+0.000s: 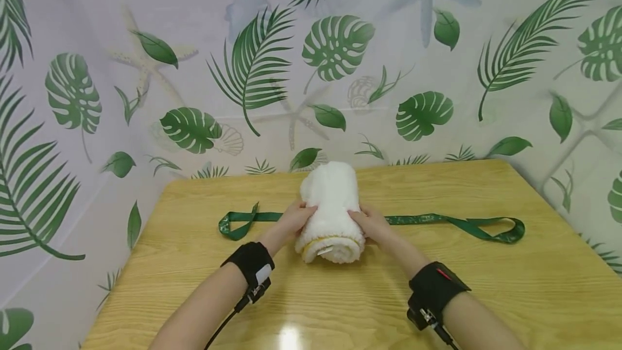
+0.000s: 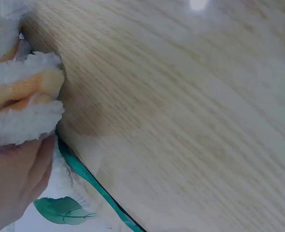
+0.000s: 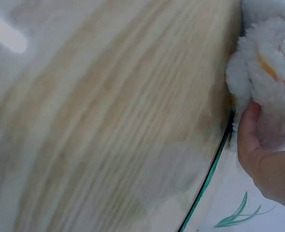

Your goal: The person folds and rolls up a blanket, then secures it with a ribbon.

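Observation:
A rolled-up white fluffy blanket (image 1: 332,204) lies on the wooden table, its coiled end towards me and a yellow-orange edge showing in the coil. My left hand (image 1: 293,217) grips its left side, thumb on top. On the right side my right hand (image 1: 371,223) holds it the same way. A green ribbon (image 1: 427,219) passes crosswise under the roll, its middle hidden. In the left wrist view, the left hand (image 2: 17,179) is at the blanket's fleecy layers (image 2: 21,121). The right wrist view shows the right hand (image 3: 270,166) against the white pile (image 3: 273,72).
The ribbon's left end forms a loop (image 1: 224,226) on the wooden table (image 1: 194,285), and its right end another loop (image 1: 517,231). Behind the table hangs a pale leaf-print cloth (image 1: 340,112). Black wrist bands (image 1: 250,263) with cables sit on both forearms.

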A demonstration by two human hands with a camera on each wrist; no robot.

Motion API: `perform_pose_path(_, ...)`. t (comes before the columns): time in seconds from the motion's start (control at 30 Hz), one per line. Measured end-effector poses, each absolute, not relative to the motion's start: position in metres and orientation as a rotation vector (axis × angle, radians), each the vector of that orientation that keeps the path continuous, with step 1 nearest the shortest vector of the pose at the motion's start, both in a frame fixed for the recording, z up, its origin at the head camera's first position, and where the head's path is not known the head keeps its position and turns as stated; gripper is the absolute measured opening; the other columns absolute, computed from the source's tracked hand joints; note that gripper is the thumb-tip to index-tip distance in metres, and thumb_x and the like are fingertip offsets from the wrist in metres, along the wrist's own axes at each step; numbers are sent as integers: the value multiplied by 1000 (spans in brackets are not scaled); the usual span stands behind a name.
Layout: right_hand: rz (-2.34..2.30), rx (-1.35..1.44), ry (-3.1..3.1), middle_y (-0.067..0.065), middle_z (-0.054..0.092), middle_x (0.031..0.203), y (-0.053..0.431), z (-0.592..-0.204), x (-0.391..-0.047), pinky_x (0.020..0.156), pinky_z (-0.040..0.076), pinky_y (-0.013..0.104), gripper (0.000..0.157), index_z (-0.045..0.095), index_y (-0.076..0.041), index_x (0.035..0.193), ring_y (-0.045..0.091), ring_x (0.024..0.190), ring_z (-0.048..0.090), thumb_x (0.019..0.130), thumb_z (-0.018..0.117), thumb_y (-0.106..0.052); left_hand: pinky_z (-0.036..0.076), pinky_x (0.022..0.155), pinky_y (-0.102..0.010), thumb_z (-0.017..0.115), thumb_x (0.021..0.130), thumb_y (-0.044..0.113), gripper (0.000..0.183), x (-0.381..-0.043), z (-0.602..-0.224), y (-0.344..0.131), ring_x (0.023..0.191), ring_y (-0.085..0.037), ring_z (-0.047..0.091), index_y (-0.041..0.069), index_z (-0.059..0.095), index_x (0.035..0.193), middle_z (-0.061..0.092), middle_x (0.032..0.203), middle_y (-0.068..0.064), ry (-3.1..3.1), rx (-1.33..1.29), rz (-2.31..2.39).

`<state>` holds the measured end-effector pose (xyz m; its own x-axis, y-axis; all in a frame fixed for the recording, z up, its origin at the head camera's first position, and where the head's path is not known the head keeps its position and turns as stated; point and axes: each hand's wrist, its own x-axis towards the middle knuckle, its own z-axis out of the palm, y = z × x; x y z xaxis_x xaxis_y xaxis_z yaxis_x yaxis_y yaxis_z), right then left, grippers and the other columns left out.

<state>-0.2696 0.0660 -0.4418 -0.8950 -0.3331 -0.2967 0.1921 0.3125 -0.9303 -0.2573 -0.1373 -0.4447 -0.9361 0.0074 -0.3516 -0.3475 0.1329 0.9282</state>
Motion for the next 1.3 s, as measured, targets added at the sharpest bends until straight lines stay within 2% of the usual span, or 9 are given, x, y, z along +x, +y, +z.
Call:
perform_pose_path(0.17,-1561,-146,2276,31,41,131,68,-442,-261,72,53,38,65,18,1,146,39,106,55,98,44,-34,38,96,-45,48,97,31,57,-247,-442,-140,123,-33,41,-5,32,139,37,138,-23,2328,-356,1692)
perform_pose_path(0.33,-1589,-201,2367,31,41,131,72,-443,-249,71,53,39,60,23,-1,145,41,107,53,97,47,-30,43,87,-45,53,93,33,55,-225,-437,-140,117,-34,46,0,39,136,42,133,-22,2362,-280,1687)
perform_pose_path(0.47,-1558,-249,2363,31,40,130,72,-452,-237,71,52,40,59,28,-1,143,40,104,54,96,50,-27,38,94,-48,59,90,29,59,-209,-439,-139,124,-38,38,-2,39,135,36,137,-27,2339,-183,1669)
perform_pose_path(0.6,-1541,-215,2379,30,45,125,70,-463,-230,72,51,41,58,29,-2,143,37,102,55,95,51,-26,32,99,-51,63,88,27,61,-201,-443,-137,127,-40,34,-5,39,134,35,138,-29,2375,-151,1638)
perform_pose_path(0.7,-1560,-185,2354,30,47,123,67,-468,-227,73,51,42,58,27,-1,144,38,101,55,96,49,-27,33,98,-51,64,87,27,63,-200,-447,-136,125,-41,36,-6,38,135,37,136,-29,2376,-164,1643)
perform_pose_path(0.93,-1626,-111,2214,31,38,132,66,-472,-215,70,51,49,60,19,-4,147,44,106,52,98,45,-28,35,97,-50,68,84,26,64,-196,-456,-133,124,-41,36,-5,40,132,36,136,-30,2310,-216,1723)
perform_pose_path(1.03,-1638,-110,2221,31,42,127,67,-470,-208,66,52,48,60,20,-4,147,42,101,55,98,46,-27,39,93,-49,68,84,24,62,-193,-458,-132,119,-40,41,-7,39,130,39,132,-30,2290,-188,1748)
perform_pose_path(1.17,-1641,-119,2231,28,48,120,70,-466,-200,60,53,46,58,24,-2,145,35,90,60,97,48,-24,47,82,-42,68,84,24,59,-186,-456,-135,104,-32,52,-7,40,127,47,121,-25,2255,-123,1749)
perform_pose_path(1.3,-1610,-154,2270,28,50,119,75,-463,-196,58,53,45,58,29,0,143,33,87,61,96,50,-26,49,78,-41,64,87,32,56,-182,-455,-143,101,-29,54,-3,46,128,51,119,-20,2304,-66,1687)
